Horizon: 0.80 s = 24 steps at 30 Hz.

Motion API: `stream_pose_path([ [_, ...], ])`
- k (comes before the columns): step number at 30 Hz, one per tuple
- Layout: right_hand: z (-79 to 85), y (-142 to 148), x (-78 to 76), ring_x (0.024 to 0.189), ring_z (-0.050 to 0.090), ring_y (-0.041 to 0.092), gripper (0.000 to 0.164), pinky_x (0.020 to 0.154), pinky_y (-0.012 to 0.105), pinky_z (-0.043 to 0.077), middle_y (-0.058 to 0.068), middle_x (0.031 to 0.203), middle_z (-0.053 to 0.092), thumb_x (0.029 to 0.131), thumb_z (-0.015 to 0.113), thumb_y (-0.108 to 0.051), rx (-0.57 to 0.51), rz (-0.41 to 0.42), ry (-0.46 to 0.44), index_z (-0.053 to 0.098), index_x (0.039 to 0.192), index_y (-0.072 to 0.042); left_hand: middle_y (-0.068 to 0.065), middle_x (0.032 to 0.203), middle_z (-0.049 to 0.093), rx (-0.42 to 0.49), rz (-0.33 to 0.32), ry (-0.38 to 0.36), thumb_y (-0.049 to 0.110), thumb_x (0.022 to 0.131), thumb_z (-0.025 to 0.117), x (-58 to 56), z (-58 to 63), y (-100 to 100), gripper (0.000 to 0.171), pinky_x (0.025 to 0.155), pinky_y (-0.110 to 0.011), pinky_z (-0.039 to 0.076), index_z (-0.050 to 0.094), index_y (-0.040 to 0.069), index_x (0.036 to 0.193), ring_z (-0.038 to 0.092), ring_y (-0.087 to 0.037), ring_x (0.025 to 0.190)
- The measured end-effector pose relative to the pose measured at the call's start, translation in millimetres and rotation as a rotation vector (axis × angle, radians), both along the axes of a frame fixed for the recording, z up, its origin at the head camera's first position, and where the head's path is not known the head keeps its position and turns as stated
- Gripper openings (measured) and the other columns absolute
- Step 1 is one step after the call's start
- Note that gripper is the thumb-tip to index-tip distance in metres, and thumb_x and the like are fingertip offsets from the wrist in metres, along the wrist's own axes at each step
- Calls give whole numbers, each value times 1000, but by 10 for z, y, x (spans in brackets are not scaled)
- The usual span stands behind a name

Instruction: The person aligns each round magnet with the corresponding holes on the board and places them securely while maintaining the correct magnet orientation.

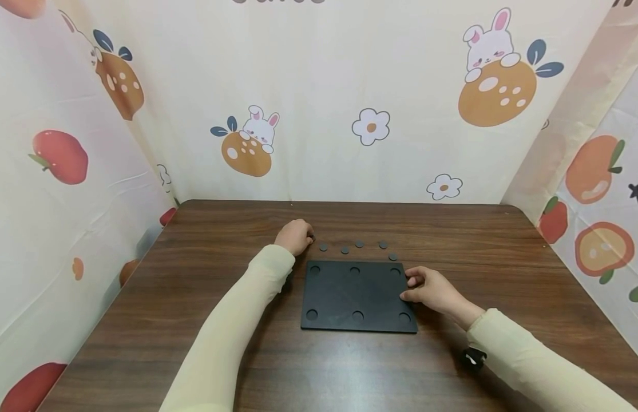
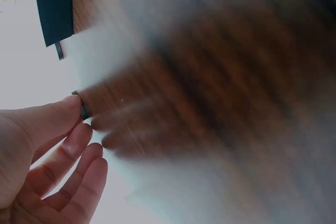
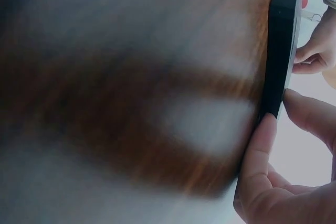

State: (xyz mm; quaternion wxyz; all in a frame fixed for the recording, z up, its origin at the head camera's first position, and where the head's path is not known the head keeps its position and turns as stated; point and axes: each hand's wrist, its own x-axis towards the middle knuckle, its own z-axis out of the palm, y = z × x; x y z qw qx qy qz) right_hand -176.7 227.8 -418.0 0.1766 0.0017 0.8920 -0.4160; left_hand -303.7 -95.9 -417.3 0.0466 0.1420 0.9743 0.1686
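My left hand (image 1: 295, 237) is behind the board's far left corner, pinching a small dark disc (image 2: 84, 109) on edge between thumb and fingers. A black rectangular board (image 1: 357, 294) lies flat on the table, with several round recesses along its far and near sides. At its right edge, my right hand (image 1: 431, 290) rests with thumb and fingertips spread apart along that edge. In the right wrist view, fingers (image 3: 261, 135) touch the side of the board. Several similar dark discs lie behind the board, among them a disc (image 1: 323, 247) close to my left hand.
The wood-grain table (image 1: 210, 252) reaches back to a printed curtain (image 1: 319, 154), with further curtains on both sides. One disc (image 1: 393, 257) sits right by the board's far right corner. A dark band device (image 1: 473, 358) shows under the right sleeve.
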Motion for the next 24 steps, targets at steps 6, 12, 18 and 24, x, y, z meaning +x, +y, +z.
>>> stream_pose_path([
  [6,-4,-1,-5,93,51,23,64,75,33,43,12,107,56,84,77,-17,9,7,8,47,136,6,-10,107,72,-25,-4,9,13,95,65,-4,-12,-20,16,84,-39,55,74,7,106,68,-25,96],
  [12,-15,-4,-6,93,51,23,64,76,33,43,11,105,56,83,78,-17,20,11,17,48,135,6,-8,101,72,-30,1,0,16,93,68,-20,-31,-34,13,78,-36,54,74,7,100,66,-21,86],
  [18,-12,0,-7,92,51,23,64,75,33,43,12,105,56,83,78,-17,14,17,26,48,135,7,-6,92,70,-37,-15,-1,20,93,69,-15,-27,-64,13,72,-34,52,73,8,93,61,-17,74],
  [24,-9,2,-5,92,51,23,64,76,33,43,12,106,56,84,78,-17,17,12,22,48,135,6,-7,100,71,-12,-10,-5,24,92,69,62,32,-83,18,78,-36,54,73,8,100,65,-19,82],
])
